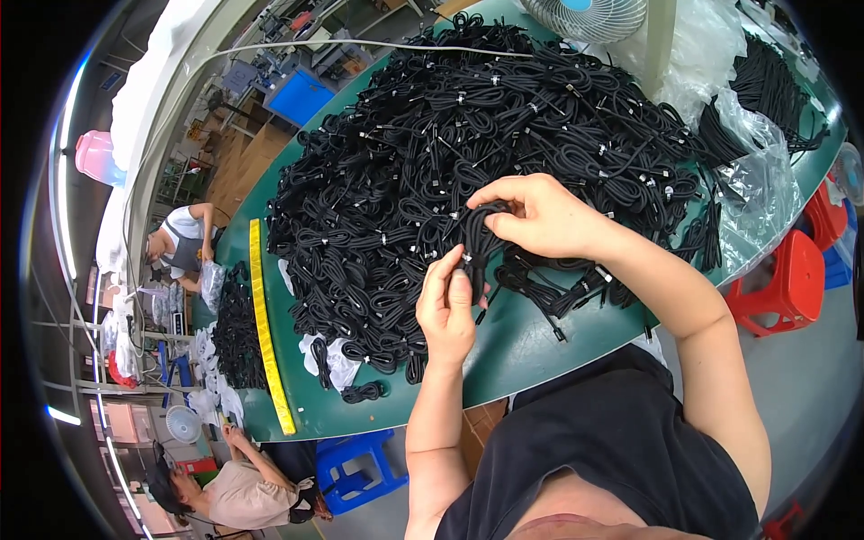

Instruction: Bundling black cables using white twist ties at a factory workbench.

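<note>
The left grip closes its fingers round the lower end of the black bundle, while the right grip pinches its upper loops; the bundle is between them, over the near edge of the cable pile on the tabletop. Good handling probably means steadying it with the left, aligning the loops gently with the right, avoiding sharp bends, and guarding against snags on loose cables just beside.
</note>
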Demonstrator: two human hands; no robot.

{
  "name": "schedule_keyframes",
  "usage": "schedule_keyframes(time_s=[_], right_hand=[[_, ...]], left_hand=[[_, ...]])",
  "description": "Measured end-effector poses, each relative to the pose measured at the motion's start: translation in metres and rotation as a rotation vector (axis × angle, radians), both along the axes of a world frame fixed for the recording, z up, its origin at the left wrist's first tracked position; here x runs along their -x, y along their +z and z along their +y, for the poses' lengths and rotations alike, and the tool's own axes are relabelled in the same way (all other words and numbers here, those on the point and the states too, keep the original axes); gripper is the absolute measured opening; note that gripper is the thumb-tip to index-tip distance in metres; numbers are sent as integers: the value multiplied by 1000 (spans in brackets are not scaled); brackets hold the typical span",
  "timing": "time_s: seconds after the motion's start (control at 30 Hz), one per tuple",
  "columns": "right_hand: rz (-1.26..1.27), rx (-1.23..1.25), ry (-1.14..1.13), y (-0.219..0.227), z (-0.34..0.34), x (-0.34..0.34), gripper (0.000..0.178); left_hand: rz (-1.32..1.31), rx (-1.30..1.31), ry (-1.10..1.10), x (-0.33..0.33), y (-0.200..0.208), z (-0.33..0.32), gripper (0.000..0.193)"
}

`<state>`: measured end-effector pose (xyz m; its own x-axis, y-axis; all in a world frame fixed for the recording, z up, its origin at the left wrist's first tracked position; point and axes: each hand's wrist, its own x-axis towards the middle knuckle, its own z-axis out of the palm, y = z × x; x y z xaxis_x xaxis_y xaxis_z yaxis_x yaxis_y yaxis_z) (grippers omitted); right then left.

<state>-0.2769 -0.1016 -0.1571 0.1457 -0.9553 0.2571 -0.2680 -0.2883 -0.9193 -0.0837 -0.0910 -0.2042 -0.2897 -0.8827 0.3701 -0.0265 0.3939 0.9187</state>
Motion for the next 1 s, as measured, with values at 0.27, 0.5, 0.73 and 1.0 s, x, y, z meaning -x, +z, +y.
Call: schedule_keyframes(time_s=[0.27,0.5,0.73,1.0], right_hand=[[-998,-200,95,-17,2,-34,33],[-1389,-410,26,-7,-4,-27,27],[-704,48,-87,-10,-5,-34,31],[-283,19,-76,-12,-8,-9,50]], left_hand=[[48,68,221,14,-5,4,21],[152,-161,-50,20,-11,0,31],[289,-461,-233,25,-1,12,32],[134,-124,81,8,-5,-3,27]])
